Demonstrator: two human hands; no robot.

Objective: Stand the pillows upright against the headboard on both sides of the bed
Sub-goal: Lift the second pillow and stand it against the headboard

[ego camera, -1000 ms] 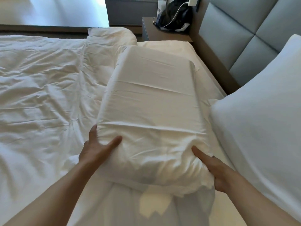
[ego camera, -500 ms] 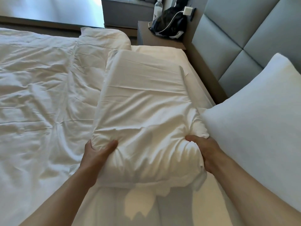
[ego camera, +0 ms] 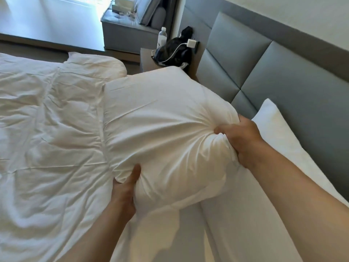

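A large white pillow (ego camera: 160,125) is lifted off the mattress at its near end, tilted toward the grey padded headboard (ego camera: 283,87). My left hand (ego camera: 123,193) grips its near lower corner from beneath. My right hand (ego camera: 243,137) is clenched on the bunched cover at its right edge. A second white pillow (ego camera: 283,140) leans upright against the headboard on the right, partly behind my right forearm.
A crumpled white duvet (ego camera: 49,133) covers the bed to the left. The bare sheet (ego camera: 236,224) shows below the pillow. A bedside table (ego camera: 147,61) holds a black bag (ego camera: 173,53), a charger and a water bottle (ego camera: 162,37). A grey sofa (ego camera: 128,33) stands beyond.
Both hands have closed on the pillow and raised its near end off the bed, swinging it toward the headboard. The view has tilted up.
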